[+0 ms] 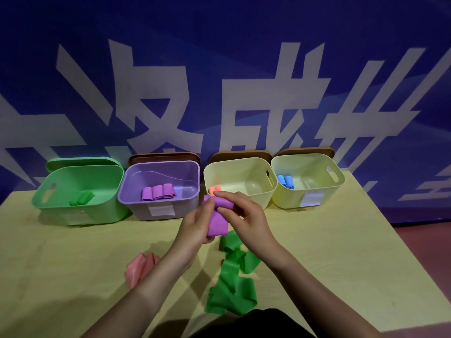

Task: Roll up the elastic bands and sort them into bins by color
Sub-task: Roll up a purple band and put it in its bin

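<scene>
Head view: a purple band (218,219) is pinched between both hands above the table (341,252), the left hand (199,222) curled round its lower part, the right hand (246,215) gripping the rolled top. Loose green (231,286) and pink (140,268) bands lie nearer; four bins (161,189) stand behind.

Yellow table (317,252), bearing four bins (80,191) in a row, loose pink band (140,269), green band (231,284).
</scene>
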`<state>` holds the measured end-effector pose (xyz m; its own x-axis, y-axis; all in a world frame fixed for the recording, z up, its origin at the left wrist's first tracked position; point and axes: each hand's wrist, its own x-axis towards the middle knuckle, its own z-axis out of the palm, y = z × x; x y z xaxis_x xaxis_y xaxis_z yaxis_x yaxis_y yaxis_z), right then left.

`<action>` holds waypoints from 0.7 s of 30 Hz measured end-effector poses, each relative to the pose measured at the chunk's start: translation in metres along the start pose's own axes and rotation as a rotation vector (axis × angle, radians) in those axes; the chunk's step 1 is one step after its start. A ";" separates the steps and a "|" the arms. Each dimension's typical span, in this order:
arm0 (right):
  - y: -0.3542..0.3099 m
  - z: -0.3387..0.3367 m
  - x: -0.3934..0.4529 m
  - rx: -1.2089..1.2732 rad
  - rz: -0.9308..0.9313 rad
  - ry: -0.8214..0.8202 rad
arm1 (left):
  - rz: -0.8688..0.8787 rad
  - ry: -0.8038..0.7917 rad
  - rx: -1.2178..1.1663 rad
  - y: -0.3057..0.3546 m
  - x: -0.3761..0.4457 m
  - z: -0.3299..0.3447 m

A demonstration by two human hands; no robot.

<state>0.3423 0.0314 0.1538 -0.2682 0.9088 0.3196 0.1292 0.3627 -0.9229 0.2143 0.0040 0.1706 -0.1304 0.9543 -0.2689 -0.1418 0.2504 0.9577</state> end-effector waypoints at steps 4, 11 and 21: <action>0.002 -0.001 0.000 0.005 0.032 -0.037 | -0.033 -0.021 -0.055 -0.002 -0.002 0.000; 0.001 -0.009 0.001 0.116 0.151 -0.190 | 0.033 -0.032 -0.153 -0.012 0.000 -0.005; 0.008 -0.002 0.006 0.128 0.313 -0.123 | 0.086 -0.030 -0.055 -0.020 0.002 -0.004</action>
<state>0.3438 0.0405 0.1491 -0.3483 0.9374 -0.0036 0.1043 0.0349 -0.9939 0.2130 0.0002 0.1501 -0.1147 0.9766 -0.1820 -0.1848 0.1590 0.9698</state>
